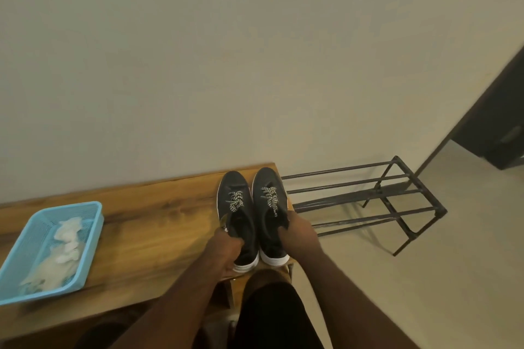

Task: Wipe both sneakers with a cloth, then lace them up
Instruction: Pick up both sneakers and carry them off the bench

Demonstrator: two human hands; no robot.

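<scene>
Two sneakers [252,215] — collars gripped, both hands [297,235]

Dim, warm yellowish indoor light; soft overall focus, forearms blurred near bottom edge, wide-angle bending at edges, faint shadows under rack [368,201].

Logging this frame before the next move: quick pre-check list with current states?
1. Both sneakers on the table: ok. Left sneaker and right sneaker stand side by side at the right end of the table.
2. Hands holding the sneakers: ok. Left hand grips the left sneaker's collar; right hand grips the right one's.
3. Cloth available: ok. White cloth lies in the blue basket.
4. A hand free for the cloth: not ok; both are occupied.
5. Laces: patterned laces sit on both; whether tied, cannot tell.
6. Sneakers clear of the table edge: not ok; the right sneaker sits at the edge.
</scene>
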